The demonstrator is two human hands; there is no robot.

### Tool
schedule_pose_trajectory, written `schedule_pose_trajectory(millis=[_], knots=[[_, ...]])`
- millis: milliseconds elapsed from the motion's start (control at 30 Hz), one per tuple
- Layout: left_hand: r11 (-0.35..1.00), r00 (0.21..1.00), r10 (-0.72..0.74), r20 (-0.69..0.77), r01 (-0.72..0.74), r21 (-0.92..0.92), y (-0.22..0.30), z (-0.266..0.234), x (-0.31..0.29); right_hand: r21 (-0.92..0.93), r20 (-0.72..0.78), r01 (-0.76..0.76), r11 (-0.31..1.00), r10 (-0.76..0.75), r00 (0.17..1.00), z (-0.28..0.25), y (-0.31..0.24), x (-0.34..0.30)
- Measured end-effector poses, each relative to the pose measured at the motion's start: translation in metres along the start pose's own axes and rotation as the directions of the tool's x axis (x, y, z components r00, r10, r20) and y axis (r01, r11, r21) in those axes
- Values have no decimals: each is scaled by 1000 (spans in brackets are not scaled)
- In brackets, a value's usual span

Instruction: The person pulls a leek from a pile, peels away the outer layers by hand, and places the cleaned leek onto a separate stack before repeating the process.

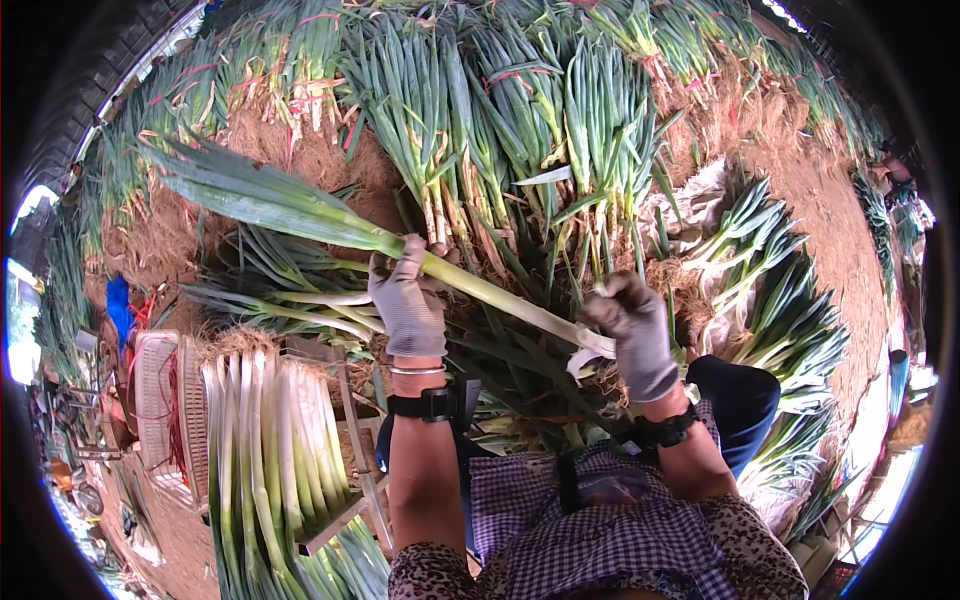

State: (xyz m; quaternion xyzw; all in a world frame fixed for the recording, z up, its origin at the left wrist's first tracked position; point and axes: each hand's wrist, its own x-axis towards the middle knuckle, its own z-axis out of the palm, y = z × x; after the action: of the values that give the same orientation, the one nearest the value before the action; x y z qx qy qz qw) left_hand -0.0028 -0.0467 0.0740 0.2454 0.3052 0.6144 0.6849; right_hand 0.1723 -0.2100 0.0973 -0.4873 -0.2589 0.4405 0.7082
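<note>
My left hand (408, 305), in a grey work glove, is closed around the stalk of a long green onion (490, 292). Its green leaves stretch to the upper left, and its pale root end slants down to the right. By that end is my gloved right hand (632, 335), fingers curled together above the stalk. What they pinch, if anything, I cannot make out. A loose strip of pale skin (580, 362) hangs at the white end. Below my left hand lie several loose green onions (330, 300). A row of peeled stalks (270, 430) rests to the left of my left forearm.
Tied bundles of green onions (410, 110) stand across the far side. More lie in a pile (790, 320) on the right. A pale plastic basket (160, 400) with red ties stands at the left, near a blue bag (119, 308). Bare soil (840, 230) shows at the right.
</note>
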Motion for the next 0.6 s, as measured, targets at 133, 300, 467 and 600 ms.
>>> schedule_pose_trajectory(millis=[133,300,467,600], knots=[[999,997,-49,-64,48,-11,8,-8,3,19,-153,10,1000,-7,988,-40,-27,-7],[999,996,-18,-83,15,-36,-5,-13,8,159,-264,28,987,15,964,-89,-37,-14],[1000,984,-10,-181,11,5,-2,-14,9,89,-403,162,983,-113,908,-159,-51,-15],[998,977,1,-213,13,62,-1,-13,13,-394,-181,34,918,-114,977,-127,-65,-24]])
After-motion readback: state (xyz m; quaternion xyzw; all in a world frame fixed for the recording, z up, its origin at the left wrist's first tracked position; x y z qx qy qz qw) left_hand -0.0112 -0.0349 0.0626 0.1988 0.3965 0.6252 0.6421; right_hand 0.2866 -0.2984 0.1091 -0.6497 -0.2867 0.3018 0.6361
